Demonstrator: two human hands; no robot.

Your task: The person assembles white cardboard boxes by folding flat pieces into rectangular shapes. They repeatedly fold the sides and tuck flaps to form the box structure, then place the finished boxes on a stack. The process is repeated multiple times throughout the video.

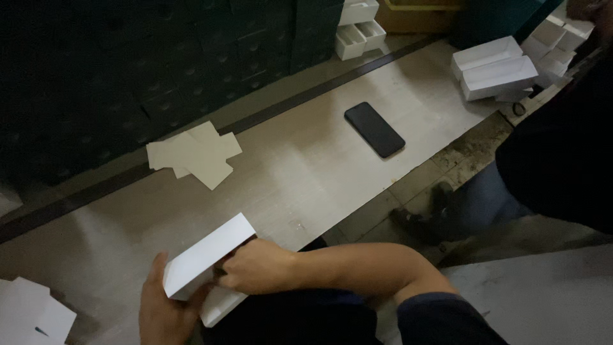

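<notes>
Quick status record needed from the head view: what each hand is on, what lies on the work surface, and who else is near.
left hand: grips the near end of the white box lid
right hand: grips the lid's right side
box base: white, partly hidden under the lid and hands
surface: pale sheet on the floor
black phone: lies flat, screen dark, apart from the hands
loose cards: pale, overlapping pile, far left
white boxes: stacked at far right
other person: dark clothing, at right
</notes>
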